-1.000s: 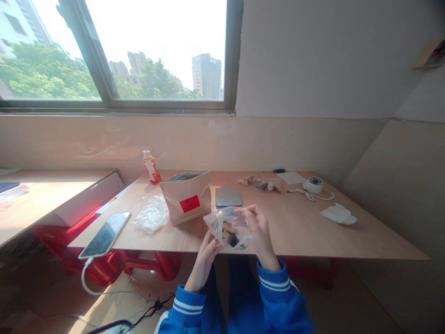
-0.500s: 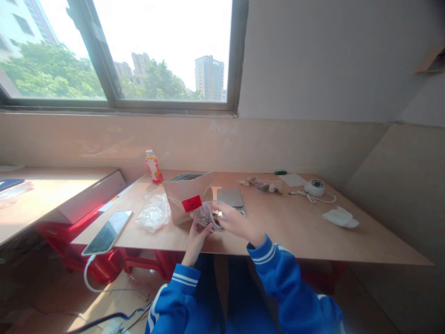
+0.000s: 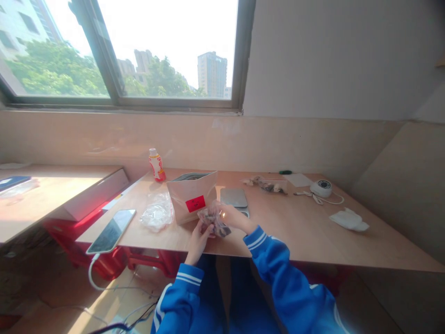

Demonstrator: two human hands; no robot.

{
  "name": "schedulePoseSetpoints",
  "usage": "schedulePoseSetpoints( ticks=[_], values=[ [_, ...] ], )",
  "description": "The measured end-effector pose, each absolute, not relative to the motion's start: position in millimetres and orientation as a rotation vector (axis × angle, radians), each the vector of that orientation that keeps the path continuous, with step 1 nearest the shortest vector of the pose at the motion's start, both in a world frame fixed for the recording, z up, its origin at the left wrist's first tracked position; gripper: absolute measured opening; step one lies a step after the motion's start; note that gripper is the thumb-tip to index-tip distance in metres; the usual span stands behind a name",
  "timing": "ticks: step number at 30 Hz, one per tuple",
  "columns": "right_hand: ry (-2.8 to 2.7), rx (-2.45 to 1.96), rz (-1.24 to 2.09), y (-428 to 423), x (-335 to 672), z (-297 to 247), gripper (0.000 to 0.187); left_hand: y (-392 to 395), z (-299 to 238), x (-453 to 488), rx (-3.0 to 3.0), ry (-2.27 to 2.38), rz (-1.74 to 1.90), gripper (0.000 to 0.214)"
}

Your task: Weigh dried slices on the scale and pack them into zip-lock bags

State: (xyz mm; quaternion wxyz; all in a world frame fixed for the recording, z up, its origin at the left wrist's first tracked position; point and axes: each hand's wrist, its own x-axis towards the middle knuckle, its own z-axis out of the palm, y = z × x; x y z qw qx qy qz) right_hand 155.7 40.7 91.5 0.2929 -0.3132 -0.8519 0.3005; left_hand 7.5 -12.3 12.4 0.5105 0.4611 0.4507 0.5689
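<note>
Two hands on one crinkly clear bag point(image 3: 210, 217), a bit too close to the edge of the table point(image 3: 288, 227) for comfort.

Head cam, so all from above: the bag's just on the near side of the upright pouch point(image 3: 180, 199), near the table's near edge. My left hand point(image 3: 199, 239) has it pinched from the near left, thumb on the plastic; my right hand point(image 3: 232, 216) is at its far right side, fingertips partly hidden, so can't tell if they're gripping or just touching. Thin slick plastic, so I reckon a loose left thumb could let it slide, and if its mouth gapes (can't see), the dark bits point(image 3: 224, 229) could spill. Bumping the pouch might tip it, and a careless right wrist could nudge the silver scale point(image 3: 234, 196) just beyond.
</note>
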Motion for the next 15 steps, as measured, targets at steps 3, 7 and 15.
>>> schedulePoseSetpoints(
  ticks=[3, 7, 15],
  values=[
    [-2.215, -0.836, 0.845, 38.1, 158.2, 92.5, 0.019, -11.0, 10.8, 6.3, 1.135, 1.072, 1.355, 0.049],
    [-2.180, -0.854, 0.933, 33.4, 159.7, 92.3, 0.020, -10.1, 8.5, 5.2, 1.152, 1.072, 1.341, 0.046],
    [-2.359, -0.675, 1.024, 30.2, 159.5, 99.7, 0.045, -10.7, 11.1, 5.7, 1.151, 1.087, 1.340, 0.048]
  ],
)
